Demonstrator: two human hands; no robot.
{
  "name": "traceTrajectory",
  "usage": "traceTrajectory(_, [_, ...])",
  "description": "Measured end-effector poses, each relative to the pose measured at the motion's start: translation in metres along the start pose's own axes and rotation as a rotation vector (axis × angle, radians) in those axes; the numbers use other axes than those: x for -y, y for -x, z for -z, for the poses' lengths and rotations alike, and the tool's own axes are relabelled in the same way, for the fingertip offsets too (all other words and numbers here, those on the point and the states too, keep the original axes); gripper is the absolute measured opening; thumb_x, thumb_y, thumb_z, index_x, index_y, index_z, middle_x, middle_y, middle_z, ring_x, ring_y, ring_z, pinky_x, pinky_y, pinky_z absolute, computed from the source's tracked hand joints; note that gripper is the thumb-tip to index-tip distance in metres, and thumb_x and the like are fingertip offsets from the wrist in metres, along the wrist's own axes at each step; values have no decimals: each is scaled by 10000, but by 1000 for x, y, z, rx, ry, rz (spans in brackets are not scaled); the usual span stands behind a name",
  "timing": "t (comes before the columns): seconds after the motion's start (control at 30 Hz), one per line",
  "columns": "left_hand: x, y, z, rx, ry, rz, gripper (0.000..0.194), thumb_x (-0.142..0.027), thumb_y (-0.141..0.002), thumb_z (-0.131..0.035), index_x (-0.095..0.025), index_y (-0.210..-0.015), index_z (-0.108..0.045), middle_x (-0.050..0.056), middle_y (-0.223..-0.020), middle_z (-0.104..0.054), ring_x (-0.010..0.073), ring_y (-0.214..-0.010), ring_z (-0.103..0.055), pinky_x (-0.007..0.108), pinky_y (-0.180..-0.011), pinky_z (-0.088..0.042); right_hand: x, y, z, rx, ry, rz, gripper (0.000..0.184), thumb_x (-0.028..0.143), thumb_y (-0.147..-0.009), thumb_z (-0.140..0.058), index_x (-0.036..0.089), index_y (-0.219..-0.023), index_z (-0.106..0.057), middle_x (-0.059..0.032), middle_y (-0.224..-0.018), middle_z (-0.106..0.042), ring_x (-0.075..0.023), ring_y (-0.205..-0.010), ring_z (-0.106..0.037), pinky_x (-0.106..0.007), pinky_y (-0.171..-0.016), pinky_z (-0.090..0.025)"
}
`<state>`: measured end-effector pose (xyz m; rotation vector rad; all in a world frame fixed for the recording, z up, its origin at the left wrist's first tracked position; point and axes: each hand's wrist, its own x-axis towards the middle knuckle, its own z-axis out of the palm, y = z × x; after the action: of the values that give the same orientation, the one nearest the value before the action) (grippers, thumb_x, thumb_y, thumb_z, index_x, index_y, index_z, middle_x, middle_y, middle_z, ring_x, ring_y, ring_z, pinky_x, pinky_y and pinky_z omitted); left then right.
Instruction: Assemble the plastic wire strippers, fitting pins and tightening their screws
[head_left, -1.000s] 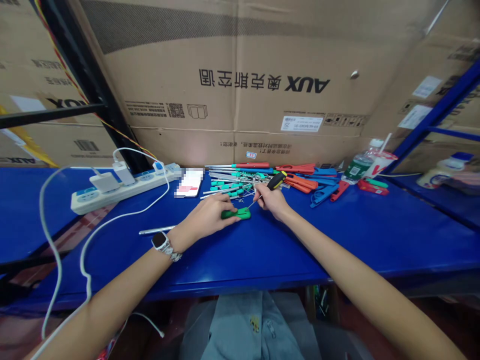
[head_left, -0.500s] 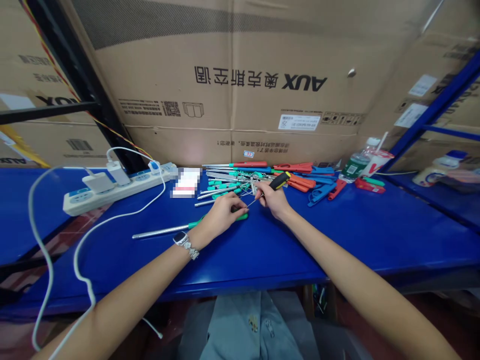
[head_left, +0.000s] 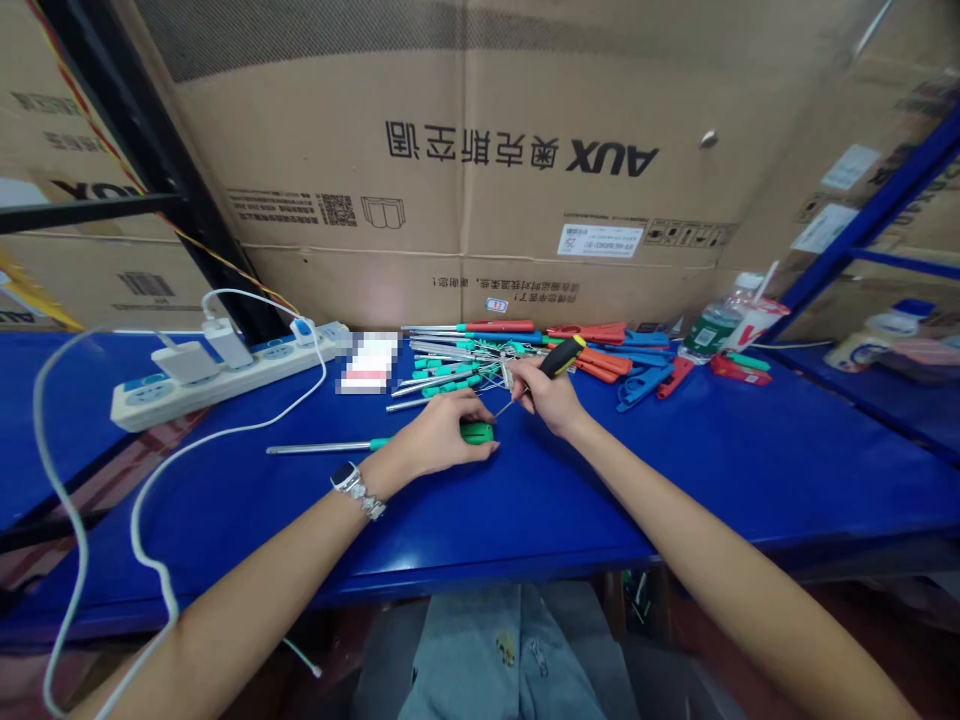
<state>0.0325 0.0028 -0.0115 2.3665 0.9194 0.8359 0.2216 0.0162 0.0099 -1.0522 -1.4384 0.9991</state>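
- The whole scene is backed by a tall cardboard wall (head_left: 525, 80), from which the work is set well apart.
- The blue worktop (head_left: 525, 520) can be used as a firm rest, so that pressure is met from below rather than by the wrist alone.
- A loose pile of rods (head_left: 452, 388) is spread just beyond the hands; it should be left undisturbed while the tool is angled.
- The green-handled rod (head_left: 478, 433) is laid across the near side of the pile, its metal end pointed left; its middle is hidden by the left hand (head_left: 439, 432). It is best pinned flat, so that no roll is allowed.
- The black-and-yellow screwdriver (head_left: 564, 356) is tilted up to the right; slow, small movements are advised, with the left fingertips placed out of its line.
- By the left fingers the green handle is closed upon, its right end left showing between thumb and fingers.
- By the right hand (head_left: 553, 400) the screwdriver is pinched low, fingers narrowed near the slim shaft.
- The tip is brought to the green end; whether contact is made cannot be told.
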Motion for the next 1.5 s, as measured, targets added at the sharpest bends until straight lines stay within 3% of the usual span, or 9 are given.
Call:
traceTrajectory(0.23, [3, -1, 1, 34, 14, 26, 190, -279, -784, -760, -173, -941, -748, 67, -957, -709, 216, -856, -671, 394, -824, -555, 0, 1, 0, 41, -12, 41, 478, 509, -781, -645, 212, -419, -552, 26, -359, -420, -80, -315, -352, -241, -372, -281])
traceTrajectory(0.47, [4, 0, 0, 18, 24, 15, 179, -276, -782, -756, -180, -933, -746, 65, -965, -708, 210, -850, -672, 393, -820, -558, -1, 1, -4, 54, 14, 16, 446, 431, -803, -624, 210, -423, -551, 24, -354, -418, -80, -315, -352, -232, -367, -264])
traceTrajectory(0.77, [4, 0, -1, 25, 21, 24, 188, -286, -774, -760, -177, -927, -748, 70, -959, -702, 213, -842, -668, 386, -801, -553, 0, -2, -2, 48, 38, 34, 483, 458, -836, -617, 206, -431, -544, 32, -354, -405, -75, -326, -352, -229, -386, -286])
traceTrajectory(1.17, [6, 0, 0, 31, 223, 87, 168, -331, -860, -696, -175, -910, -734, 65, -904, -759, 205, -828, -704, 374, -810, -557, -4, 0, -2, -25, -65, -9, 414, 461, -732, -611, 222, -401, -546, 20, -361, -441, -84, -323, -341, -247, -378, -256])
traceTrajectory(1.5, [10, -1, -2, 6, 248, 90, 186, -347, -870, -688, -172, -872, -752, 81, -930, -779, 216, -866, -723, 377, -835, -567, 0, 2, -2, -35, -93, 36, 405, 475, -717, -622, 221, -408, -556, 22, -375, -444, -82, -323, -345, -252, -380, -264])
